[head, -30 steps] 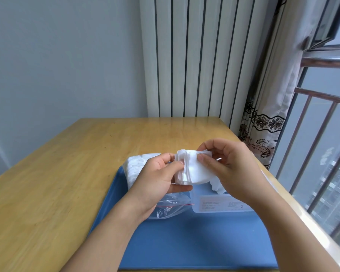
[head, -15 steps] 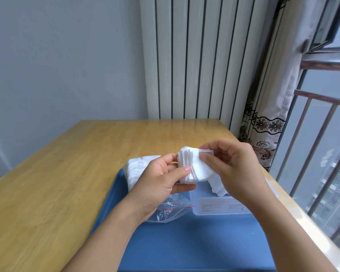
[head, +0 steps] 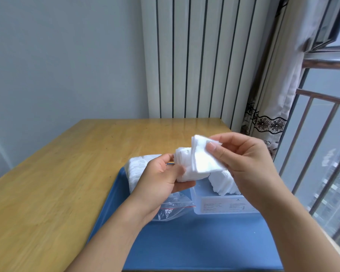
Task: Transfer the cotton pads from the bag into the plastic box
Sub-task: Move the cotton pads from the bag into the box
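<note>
White cotton pads (head: 202, 163) were what we had in both hands, held up above the blue tray (head: 204, 242). Our left hand (head: 161, 179) was curled around a thick stack of them from below, thumb and fingers wrapped on its near end. Our right hand (head: 243, 163) pinched a thinner bundle by its upper corner, thumb on the front face, fingers behind, so that the bundle hung tilted in front of the left hand's stack and touched it.

Below our right hand sat the clear plastic box (head: 224, 207) on the tray, a printed label on its near wall, and we could see a row of pads (head: 222, 183) already standing in it. Under our left wrist lay the crumpled clear bag (head: 171, 209) with its red zip line, touching the box's left side. More white pads (head: 137, 169) lay behind our left hand at the tray's far left corner; whether they were inside the bag, we could not tell. The tray rested on a wooden table (head: 57, 183) beside a window railing (head: 312, 154).
</note>
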`<action>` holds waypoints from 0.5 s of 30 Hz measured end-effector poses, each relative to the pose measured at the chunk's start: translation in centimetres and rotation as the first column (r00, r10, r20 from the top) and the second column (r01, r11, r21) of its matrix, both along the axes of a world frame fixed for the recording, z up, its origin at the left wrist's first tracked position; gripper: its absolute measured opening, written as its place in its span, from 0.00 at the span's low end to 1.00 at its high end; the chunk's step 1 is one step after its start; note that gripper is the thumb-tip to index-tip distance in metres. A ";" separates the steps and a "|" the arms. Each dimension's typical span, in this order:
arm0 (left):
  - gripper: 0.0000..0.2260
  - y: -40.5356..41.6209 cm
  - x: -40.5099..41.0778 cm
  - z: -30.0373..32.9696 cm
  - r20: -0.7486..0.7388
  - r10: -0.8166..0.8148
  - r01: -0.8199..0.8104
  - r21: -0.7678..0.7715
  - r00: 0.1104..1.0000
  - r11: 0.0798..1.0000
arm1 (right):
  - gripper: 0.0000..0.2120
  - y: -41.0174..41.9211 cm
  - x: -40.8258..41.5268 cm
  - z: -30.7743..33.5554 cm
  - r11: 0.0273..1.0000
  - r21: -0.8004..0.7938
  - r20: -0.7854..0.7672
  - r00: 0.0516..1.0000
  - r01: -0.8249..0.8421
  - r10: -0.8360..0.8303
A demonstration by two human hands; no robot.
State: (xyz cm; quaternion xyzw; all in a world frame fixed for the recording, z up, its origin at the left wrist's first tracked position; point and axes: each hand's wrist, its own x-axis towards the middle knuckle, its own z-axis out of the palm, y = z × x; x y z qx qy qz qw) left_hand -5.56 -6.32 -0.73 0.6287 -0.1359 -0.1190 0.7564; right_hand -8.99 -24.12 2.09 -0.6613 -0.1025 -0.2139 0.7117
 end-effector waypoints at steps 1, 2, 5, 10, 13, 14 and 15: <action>0.13 -0.1 0.0 0.0 0.001 -0.008 0.008 0.006 1.000 1.000 | 0.03 0.4 0.0 -0.1 0.996 -0.089 0.009 1.000 0.022 -0.021; 0.13 -0.1 0.0 0.0 0.002 -0.015 0.015 0.009 1.000 1.000 | 0.04 0.8 0.1 -0.3 0.979 -0.190 0.024 0.998 0.069 -0.065; 0.14 -0.2 -0.1 0.1 0.007 -0.032 0.032 0.009 0.999 0.999 | 0.09 1.2 0.4 -0.9 0.910 -0.362 0.090 0.979 0.204 -0.183; 0.12 -0.2 -0.3 0.3 -0.005 -0.031 0.031 -0.027 1.000 0.999 | 0.16 1.1 0.6 -1.3 0.901 -0.338 0.135 0.962 0.271 -0.239; 0.11 -0.2 -0.6 0.5 -0.030 -0.041 0.038 -0.089 0.999 0.995 | 0.18 1.5 0.6 -1.3 0.892 -0.357 0.136 0.960 0.278 -0.245; 0.10 -0.3 -0.7 0.5 -0.007 -0.033 0.032 -0.068 0.999 0.997 | 0.18 1.5 0.6 -1.3 0.890 -0.361 0.138 0.960 0.277 -0.243; 0.09 -0.3 -0.8 0.4 0.017 -0.016 0.017 -0.037 1.000 0.999 | 0.18 1.6 0.6 -1.3 0.885 -0.366 0.148 0.957 0.288 -0.250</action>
